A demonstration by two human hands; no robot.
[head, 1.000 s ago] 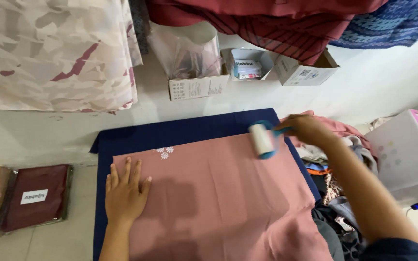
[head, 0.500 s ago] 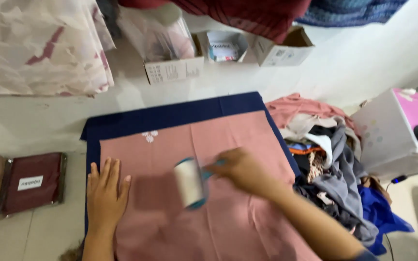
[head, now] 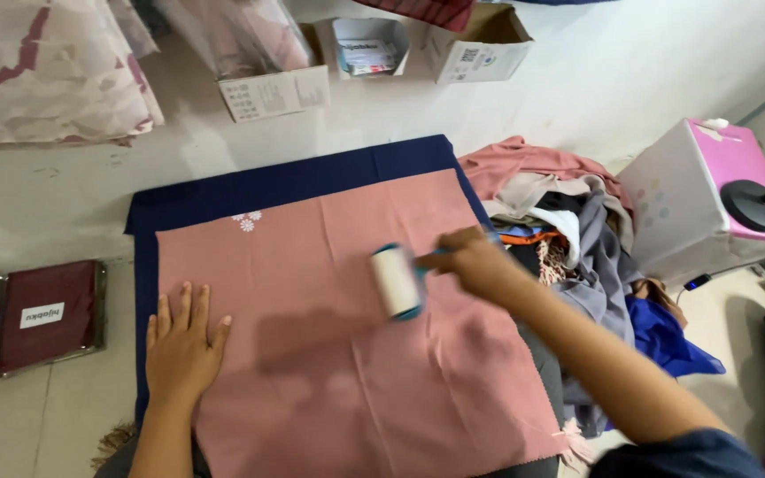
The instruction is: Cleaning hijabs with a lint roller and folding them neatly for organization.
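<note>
A dusty-pink cloth [head: 329, 265] with a small white flower print near its far left corner lies flat on a dark blue cloth [head: 267, 186] spread on the floor. My left hand [head: 181, 343] rests flat, fingers apart, on the pink cloth's left edge. My right hand [head: 475, 261] grips the teal handle of a lint roller [head: 397, 281]. Its white roll sits on the middle of the pink cloth.
A heap of mixed clothes [head: 568, 230] lies right of the cloths, beside a white and pink box [head: 710, 195]. Cardboard boxes [head: 276, 84] line the far wall. Wrapped maroon and yellow fabric packs [head: 42, 317] lie at the left. Patterned fabric [head: 37, 71] hangs top left.
My right hand swept the lint roller from the far right corner toward me and left, then back to the middle. The view tilted down and right. My left hand stayed put.
</note>
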